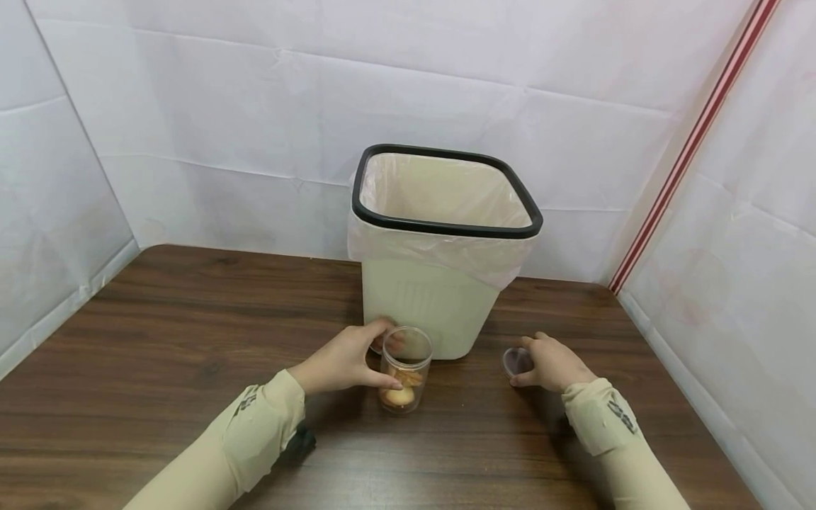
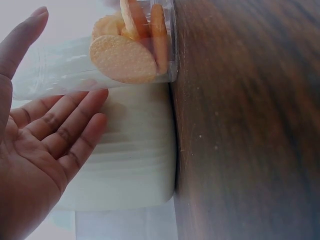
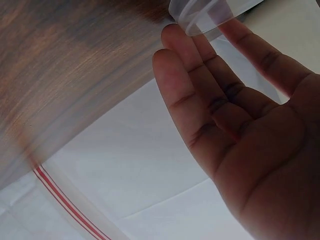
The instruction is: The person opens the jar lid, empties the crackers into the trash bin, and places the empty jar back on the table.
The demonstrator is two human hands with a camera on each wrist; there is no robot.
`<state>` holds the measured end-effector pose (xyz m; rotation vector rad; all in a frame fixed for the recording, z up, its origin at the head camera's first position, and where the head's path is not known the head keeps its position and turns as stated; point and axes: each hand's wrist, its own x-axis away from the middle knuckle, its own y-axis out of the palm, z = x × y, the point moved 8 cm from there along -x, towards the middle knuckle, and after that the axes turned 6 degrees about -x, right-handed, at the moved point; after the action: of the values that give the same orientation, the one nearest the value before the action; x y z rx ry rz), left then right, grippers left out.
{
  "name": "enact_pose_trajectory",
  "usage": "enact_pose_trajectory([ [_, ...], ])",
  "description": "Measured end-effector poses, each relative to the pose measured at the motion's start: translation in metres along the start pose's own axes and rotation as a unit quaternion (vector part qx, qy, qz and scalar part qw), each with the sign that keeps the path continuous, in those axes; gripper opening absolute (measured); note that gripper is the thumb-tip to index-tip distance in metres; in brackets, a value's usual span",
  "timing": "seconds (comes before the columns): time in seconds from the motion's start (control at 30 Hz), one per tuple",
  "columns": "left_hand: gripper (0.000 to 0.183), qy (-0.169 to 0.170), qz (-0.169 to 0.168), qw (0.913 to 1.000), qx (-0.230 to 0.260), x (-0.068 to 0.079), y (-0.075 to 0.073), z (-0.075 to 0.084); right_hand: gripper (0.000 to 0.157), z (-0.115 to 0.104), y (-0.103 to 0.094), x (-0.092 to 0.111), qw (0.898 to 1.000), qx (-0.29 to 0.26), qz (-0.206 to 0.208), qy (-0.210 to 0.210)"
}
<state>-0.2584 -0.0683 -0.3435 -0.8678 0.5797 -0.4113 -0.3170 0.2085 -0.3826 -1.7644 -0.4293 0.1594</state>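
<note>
A clear jar (image 1: 413, 354) of round biscuits (image 2: 124, 59) stands upright on the table, uncovered at the top. My left hand (image 1: 347, 359) is spread around its left side, thumb in front and fingers behind. In the left wrist view those fingers are nearly straight, their tips right at the jar wall. Farther right, my right hand (image 1: 553, 363) pinches a clear round lid (image 1: 517, 362) between thumb and fingertips, low over the table. The right wrist view shows the lid tilted at the top edge, partly cut off, with the other fingers extended.
Just behind the jar stands a cream waste bin (image 1: 427, 290) with a black rim and a translucent liner. The dark wooden table (image 1: 191, 340) meets white sheeting (image 1: 242, 106) at the back and sides. A red-striped band (image 1: 691, 152) runs up the right corner.
</note>
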Motion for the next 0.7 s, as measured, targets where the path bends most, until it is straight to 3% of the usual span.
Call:
enact_pose_trajectory([
  [0.7, 0.060, -0.008, -0.001, 0.9999, -0.007, 0.0009, -0.0011, 0.0012, 0.081, 0.0046, 0.0015, -0.0020, 1.000, -0.020, 0.003, 0.015],
])
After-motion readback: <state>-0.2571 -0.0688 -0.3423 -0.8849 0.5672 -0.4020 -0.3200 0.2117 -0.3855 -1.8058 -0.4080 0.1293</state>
